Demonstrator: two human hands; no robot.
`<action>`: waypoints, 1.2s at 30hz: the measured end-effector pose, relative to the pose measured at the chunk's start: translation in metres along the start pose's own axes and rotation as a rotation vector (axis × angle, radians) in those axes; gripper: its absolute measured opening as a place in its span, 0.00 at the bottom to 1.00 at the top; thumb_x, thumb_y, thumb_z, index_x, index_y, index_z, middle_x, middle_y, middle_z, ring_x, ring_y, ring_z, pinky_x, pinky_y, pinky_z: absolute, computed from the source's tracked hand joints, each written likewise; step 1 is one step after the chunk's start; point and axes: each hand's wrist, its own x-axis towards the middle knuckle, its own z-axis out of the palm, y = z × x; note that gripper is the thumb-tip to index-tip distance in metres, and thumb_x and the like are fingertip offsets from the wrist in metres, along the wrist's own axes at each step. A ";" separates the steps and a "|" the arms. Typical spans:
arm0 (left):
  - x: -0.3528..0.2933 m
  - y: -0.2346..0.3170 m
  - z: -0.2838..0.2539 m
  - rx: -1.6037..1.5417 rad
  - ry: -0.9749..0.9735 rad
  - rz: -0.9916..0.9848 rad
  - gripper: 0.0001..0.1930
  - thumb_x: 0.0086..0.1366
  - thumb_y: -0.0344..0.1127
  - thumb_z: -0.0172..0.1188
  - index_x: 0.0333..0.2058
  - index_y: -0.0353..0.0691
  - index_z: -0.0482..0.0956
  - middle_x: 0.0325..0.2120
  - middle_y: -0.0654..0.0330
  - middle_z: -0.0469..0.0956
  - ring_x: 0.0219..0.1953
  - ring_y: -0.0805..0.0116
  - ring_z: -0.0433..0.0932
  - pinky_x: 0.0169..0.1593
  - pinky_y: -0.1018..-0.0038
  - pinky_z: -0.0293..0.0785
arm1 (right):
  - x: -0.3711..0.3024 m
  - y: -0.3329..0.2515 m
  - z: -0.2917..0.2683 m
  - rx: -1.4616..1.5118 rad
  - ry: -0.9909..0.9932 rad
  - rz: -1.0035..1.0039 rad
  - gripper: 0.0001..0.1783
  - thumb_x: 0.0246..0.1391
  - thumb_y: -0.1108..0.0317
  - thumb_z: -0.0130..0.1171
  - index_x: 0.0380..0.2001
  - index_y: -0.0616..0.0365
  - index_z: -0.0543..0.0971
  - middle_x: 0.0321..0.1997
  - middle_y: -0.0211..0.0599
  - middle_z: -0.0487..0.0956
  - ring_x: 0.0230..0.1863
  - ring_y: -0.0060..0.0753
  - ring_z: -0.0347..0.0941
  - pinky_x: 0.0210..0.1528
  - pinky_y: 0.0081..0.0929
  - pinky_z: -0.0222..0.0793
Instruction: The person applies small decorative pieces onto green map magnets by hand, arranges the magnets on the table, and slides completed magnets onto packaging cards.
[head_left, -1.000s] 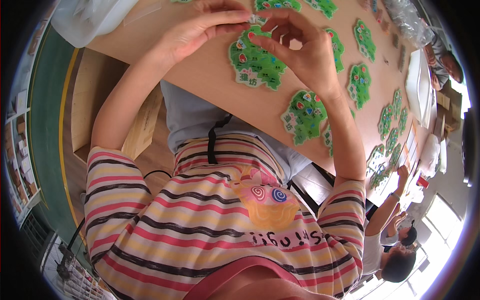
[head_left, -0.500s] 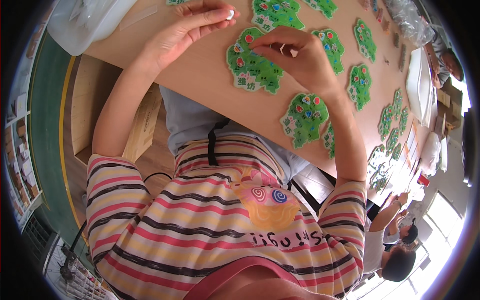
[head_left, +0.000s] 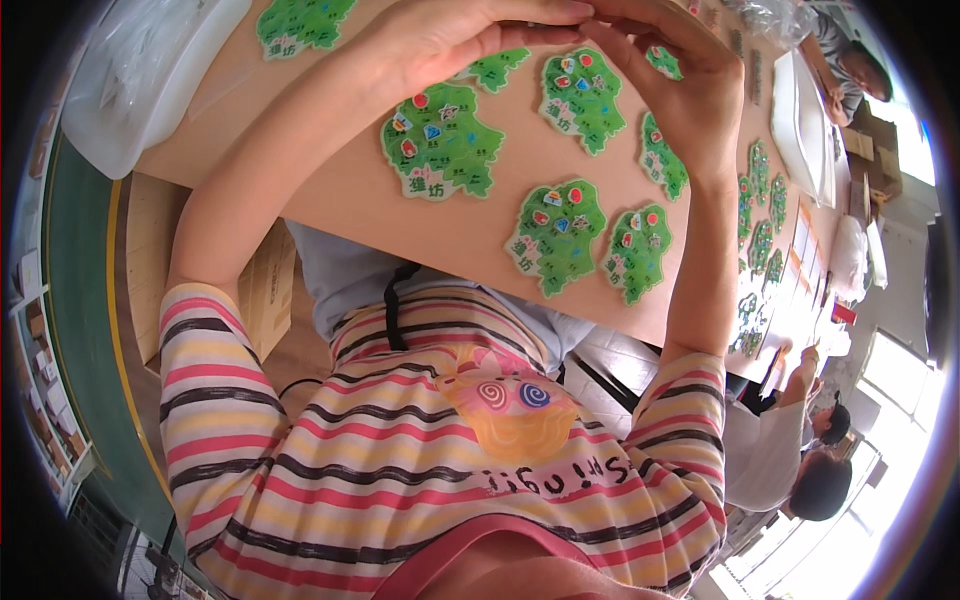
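My left hand (head_left: 455,40) and my right hand (head_left: 690,95) meet at the top edge of the head view, over the far part of the table. Both have their fingers pinched, and the tips come together there. Whatever they hold is hidden by the fingers and the picture's edge. Closest below them on the table are green map-shaped plaques, among them a large one (head_left: 465,135) with small red, white and blue pieces on it, including a blue diamond-shaped piece (head_left: 432,131). Another plaque (head_left: 583,100) lies beneath the gap between my hands.
More green plaques lie nearer the table edge, such as one (head_left: 556,235) and its neighbour (head_left: 637,252). A white plastic tub (head_left: 150,90) stands at the left, a white tray (head_left: 800,125) at the right. Other people sit along the table's right side.
My right hand has lifted off the large plaque and moved away to join my left hand at the top. The small white piece in my left fingers is now out of sight. The view has shifted.
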 end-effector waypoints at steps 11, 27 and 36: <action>0.023 -0.010 -0.003 -0.087 0.020 -0.086 0.08 0.60 0.27 0.60 0.39 0.32 0.78 0.37 0.56 0.79 0.42 0.69 0.78 0.47 0.80 0.77 | -0.038 0.058 -0.043 0.204 0.091 0.276 0.09 0.55 0.74 0.58 0.39 0.65 0.81 0.40 0.35 0.82 0.35 0.17 0.74 0.37 0.15 0.69; 0.000 0.019 -0.050 -0.033 0.059 0.080 0.16 0.63 0.27 0.56 0.49 0.27 0.71 0.47 0.50 0.73 0.49 0.68 0.74 0.52 0.80 0.74 | -0.016 0.182 -0.075 -0.327 0.154 0.545 0.10 0.50 0.62 0.64 0.34 0.54 0.85 0.29 0.27 0.82 0.28 0.14 0.71 0.31 0.17 0.67; 0.021 -0.028 0.036 0.176 -0.132 -0.020 0.12 0.63 0.28 0.56 0.44 0.30 0.75 0.43 0.54 0.77 0.48 0.68 0.76 0.54 0.79 0.72 | -0.044 0.034 -0.057 0.122 0.081 0.075 0.10 0.46 0.74 0.68 0.34 0.62 0.82 0.31 0.32 0.80 0.28 0.19 0.72 0.30 0.17 0.67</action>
